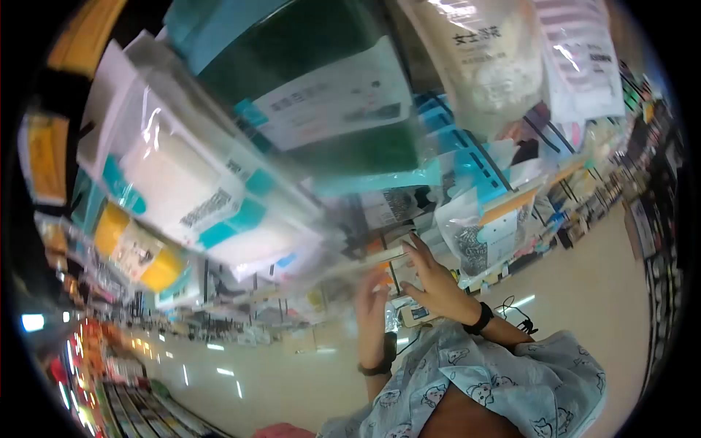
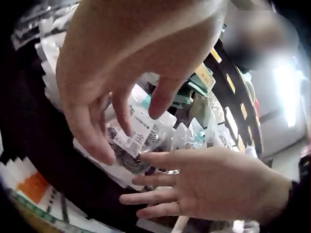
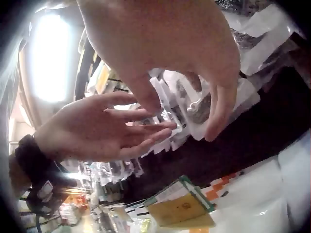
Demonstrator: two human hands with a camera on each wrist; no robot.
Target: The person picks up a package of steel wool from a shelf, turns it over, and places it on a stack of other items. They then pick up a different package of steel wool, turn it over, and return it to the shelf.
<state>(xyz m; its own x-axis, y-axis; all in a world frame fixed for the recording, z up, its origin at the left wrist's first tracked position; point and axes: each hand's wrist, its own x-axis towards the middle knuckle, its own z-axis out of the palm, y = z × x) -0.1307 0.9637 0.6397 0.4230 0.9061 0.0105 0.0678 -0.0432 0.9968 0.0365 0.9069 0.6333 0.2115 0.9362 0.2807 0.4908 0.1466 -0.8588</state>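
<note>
Left hand: fingers apart, loosely bent, nothing gripped. Right hand: fingers spread, also holding nothing. Both near the hanging goods. Clear packet, white label: behind left hand's fingers in left wrist view, beside shelf's dark edge; contact can't be told. Yellow-banded pack well apart.

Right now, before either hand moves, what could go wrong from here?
The open left hand and right hand are close together, so they might get in each other's way. The clear packet with a white label sits among other packets, so fingers reaching for it could catch or shift a neighbor. The large green packet looms near the head view and could be bumped if the person leans in.
</note>
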